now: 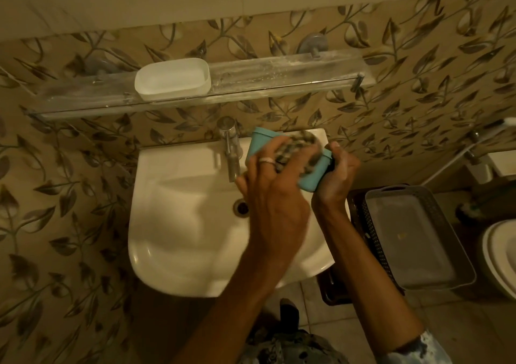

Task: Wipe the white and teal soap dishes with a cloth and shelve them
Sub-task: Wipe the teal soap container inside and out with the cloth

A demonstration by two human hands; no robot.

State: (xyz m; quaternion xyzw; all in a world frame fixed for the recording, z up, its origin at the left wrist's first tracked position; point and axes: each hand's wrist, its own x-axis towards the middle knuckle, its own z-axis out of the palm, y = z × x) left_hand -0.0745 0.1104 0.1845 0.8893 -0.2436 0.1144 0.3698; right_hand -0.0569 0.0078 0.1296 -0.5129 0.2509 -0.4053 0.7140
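Head view: the teal soap dish (312,178) is held in the air above the back right corner of the white sink (167,224), just right of the tap (230,151). Its long axis runs slantwise, from the far end near the wall down towards the person, and its open side is turned up and leftward. The right hand (338,176) has its grip closed round the near, lower end, thumb on the rim and fingers curled beneath, so most of the dish extends up and away from that grip. The left hand (268,187), blurred, has its fingers bent over a patterned cloth (297,145) and presses it into the dish's hollow. The white soap dish (173,80) stands open side up on the glass shelf (279,74) above, lengthwise along it.
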